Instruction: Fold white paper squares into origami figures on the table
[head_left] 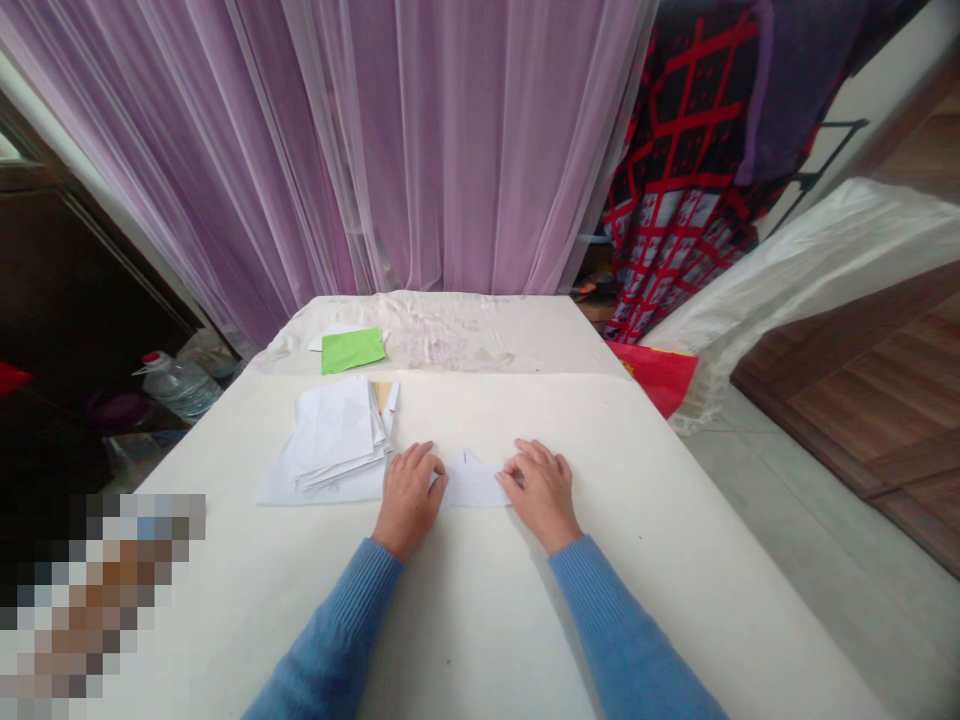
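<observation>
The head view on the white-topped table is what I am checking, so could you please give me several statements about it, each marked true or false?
1. Both the left hand and the right hand touch the small white paper piece. True.
2. The green sheet lies between the two hands. False: the green sheet lies beyond the white paper stack, nearer the table's far edge.
3. The white paper stack is to the left of the small white paper piece. True.
4. The knitted sleeves are red. False: the knitted sleeves are blue.
5. A purple curtain hangs beyond the white-topped table. True.
</observation>
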